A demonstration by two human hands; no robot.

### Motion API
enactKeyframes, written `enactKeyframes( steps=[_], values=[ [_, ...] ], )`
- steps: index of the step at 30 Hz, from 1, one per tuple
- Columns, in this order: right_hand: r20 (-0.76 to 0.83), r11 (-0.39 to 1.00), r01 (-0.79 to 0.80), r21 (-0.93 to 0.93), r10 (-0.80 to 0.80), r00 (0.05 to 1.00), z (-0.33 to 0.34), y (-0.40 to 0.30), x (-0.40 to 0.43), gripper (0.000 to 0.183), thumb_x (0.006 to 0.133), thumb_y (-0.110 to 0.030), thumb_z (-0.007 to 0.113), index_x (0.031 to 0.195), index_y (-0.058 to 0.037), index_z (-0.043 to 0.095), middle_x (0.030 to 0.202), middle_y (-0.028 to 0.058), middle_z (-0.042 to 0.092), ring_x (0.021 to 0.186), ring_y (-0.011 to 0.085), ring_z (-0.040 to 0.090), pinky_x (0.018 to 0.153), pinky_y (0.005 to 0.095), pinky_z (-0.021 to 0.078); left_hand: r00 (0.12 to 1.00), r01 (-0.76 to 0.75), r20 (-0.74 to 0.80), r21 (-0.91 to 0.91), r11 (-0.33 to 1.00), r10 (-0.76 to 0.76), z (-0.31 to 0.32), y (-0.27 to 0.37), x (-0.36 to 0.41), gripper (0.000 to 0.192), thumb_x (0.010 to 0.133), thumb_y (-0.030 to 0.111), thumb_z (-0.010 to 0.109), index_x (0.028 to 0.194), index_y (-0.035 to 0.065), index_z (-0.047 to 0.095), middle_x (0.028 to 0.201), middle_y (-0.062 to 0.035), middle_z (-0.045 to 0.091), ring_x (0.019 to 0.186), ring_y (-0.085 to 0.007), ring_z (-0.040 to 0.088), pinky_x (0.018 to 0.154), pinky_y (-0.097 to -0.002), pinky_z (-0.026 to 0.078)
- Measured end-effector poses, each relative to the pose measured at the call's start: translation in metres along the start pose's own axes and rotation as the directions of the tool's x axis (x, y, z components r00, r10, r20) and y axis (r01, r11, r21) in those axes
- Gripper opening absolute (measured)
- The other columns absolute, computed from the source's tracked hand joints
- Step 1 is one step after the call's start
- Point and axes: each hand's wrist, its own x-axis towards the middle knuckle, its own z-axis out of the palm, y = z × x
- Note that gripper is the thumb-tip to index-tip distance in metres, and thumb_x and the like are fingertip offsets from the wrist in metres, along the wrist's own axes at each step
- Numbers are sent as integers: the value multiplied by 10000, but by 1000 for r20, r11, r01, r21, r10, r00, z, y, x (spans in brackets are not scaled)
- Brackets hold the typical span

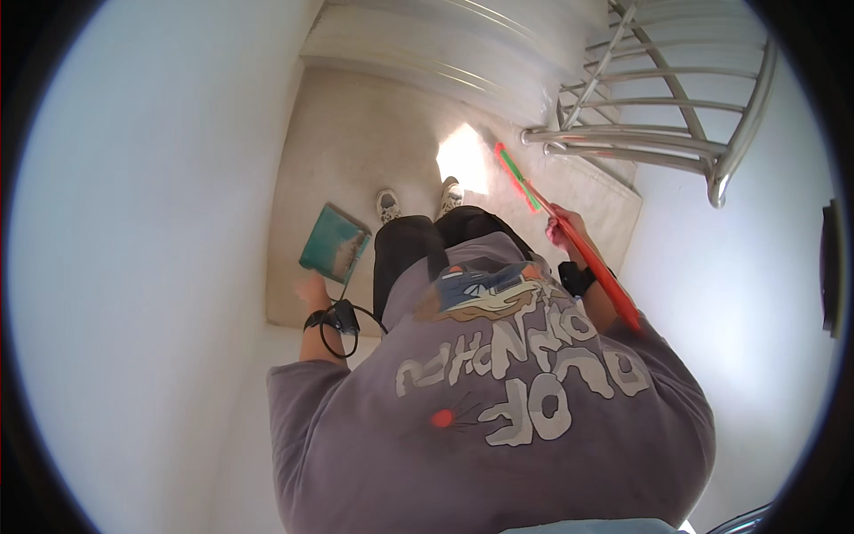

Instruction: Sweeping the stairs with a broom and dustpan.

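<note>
My right hand point(564, 227) is closed around the red handle of a broom point(517, 177), whose head has red and green bristles and is above the hand in the picture. The handle runs back along my right forearm. On my left, a teal dustpan point(330, 243) with dirt or dust on it is just beyond my left hand point(311, 288). That hand is blurred, and a thin handle runs from the pan towards my wrist; whether the fingers grip it cannot be told.
Pale stair steps point(427, 53) rise ahead. A stainless steel railing point(627, 137) stands at the upper right. White walls point(153, 267) flank the landing floor point(347, 133), where a bright sunlit patch lies near my shoes point(451, 193). A black cable loops at my left wrist.
</note>
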Motion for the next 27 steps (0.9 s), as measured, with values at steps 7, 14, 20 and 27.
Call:
enactKeyframes(
  steps=[7,14,20,27],
  values=[
    [-171,958,18,287,33,985,11,16,72,57,809,-102,431,839,-65,401,542,24,423,442,153,447,427,303,409,382,-487,333,-720,494,862,-121,234,-91,608,706,260,672,1201,36,401,1188,-149,453,1116,-271,437,915,-366,358],
    [-282,872,215,440,-93,955,21,22,89,75,800,-74,427,836,-68,361,592,54,438,471,172,446,431,321,408,-500,-407,168,-912,-59,849,-188,361,-311,422,669,110,706,1016,47,475,1036,-108,498,998,-231,477,851,-352,375],
    [-287,797,243,553,-92,954,-29,-19,91,109,782,-65,426,842,-97,342,592,34,422,475,152,444,420,294,411,-627,-319,175,-947,-45,759,-151,405,-373,228,684,-36,647,666,22,426,693,-76,482,669,-220,495,655,-327,404],
    [-462,873,231,429,-7,887,-110,-67,153,116,782,-113,440,844,-98,343,620,38,372,487,146,424,419,303,413,-606,-269,159,-963,-13,780,-70,417,-384,214,691,-20,650,706,36,444,775,-87,496,831,-268,529,708,-333,405]
  ],
)
